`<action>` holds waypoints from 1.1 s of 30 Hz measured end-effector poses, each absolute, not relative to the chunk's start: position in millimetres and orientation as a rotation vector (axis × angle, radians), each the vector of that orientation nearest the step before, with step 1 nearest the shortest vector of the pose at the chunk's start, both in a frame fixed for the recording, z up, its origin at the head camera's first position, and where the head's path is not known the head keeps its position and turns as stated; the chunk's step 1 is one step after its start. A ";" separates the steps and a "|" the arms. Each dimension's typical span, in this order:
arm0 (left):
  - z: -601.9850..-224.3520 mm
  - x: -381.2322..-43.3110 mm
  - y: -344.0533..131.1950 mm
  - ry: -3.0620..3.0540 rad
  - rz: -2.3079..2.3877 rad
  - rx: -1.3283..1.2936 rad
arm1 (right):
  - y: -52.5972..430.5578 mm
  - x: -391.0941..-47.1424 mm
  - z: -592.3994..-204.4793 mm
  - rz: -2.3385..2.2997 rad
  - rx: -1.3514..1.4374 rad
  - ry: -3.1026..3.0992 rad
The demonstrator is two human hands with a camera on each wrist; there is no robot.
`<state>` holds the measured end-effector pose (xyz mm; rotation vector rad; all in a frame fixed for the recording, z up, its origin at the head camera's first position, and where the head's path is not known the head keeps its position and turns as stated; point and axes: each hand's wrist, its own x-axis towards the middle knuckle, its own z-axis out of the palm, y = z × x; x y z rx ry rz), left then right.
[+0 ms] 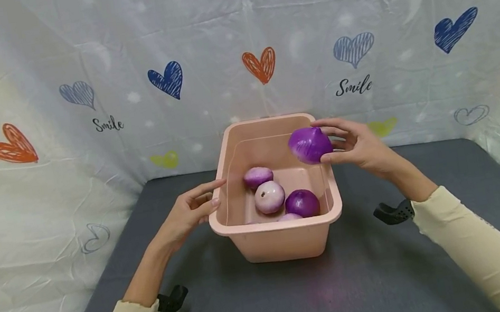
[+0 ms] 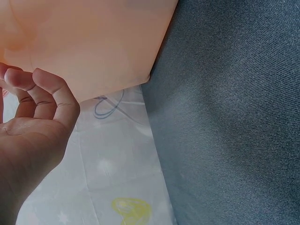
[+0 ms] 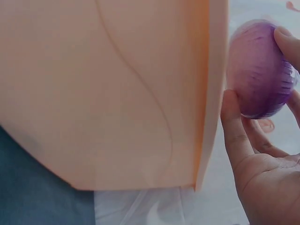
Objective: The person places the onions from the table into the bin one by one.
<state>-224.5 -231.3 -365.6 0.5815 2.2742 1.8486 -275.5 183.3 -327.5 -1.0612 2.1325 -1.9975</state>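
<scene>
My right hand (image 1: pixel 356 143) grips a glossy purple onion (image 1: pixel 310 145) between thumb and fingers, up at the right rim of a peach plastic tub (image 1: pixel 276 225). In the right wrist view this onion (image 3: pixel 260 70) shows a paler side toward the tub wall, with fingertips around it. On the left, my left hand (image 1: pixel 192 209) touches the tub's rim with its index finger and thumb, the other fingers loosely bent. Inside the tub lie a pale onion (image 1: pixel 269 197), a dark purple onion (image 1: pixel 302 203) and a pinkish-purple onion (image 1: pixel 258 176). Another pale onion (image 1: pixel 290 216) is mostly hidden behind the front rim.
The tub stands on a dark grey cloth-covered table (image 1: pixel 270 302), close to its back edge. Behind hangs a white sheet (image 1: pixel 213 28) printed with hearts. Black wrist straps (image 1: pixel 394 212) show at both sleeve cuffs.
</scene>
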 end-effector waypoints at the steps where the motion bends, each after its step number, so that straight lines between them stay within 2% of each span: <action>1: -365.5 -224.4 -230.8 2.271 1.850 0.585 | 181.7 -275.4 -327.3 -1.995 -1.070 2.125; 15: -367.6 -227.4 -229.6 2.274 1.838 0.601 | 199.1 -273.1 -333.7 -2.033 -1.015 2.060; 27: -366.9 -229.1 -232.0 2.280 1.823 0.589 | 246.3 -262.1 -352.3 -2.033 -0.926 2.202; 33: -373.0 -227.8 -233.3 2.229 1.877 0.629 | 278.3 -248.2 -370.2 -2.164 -0.923 2.068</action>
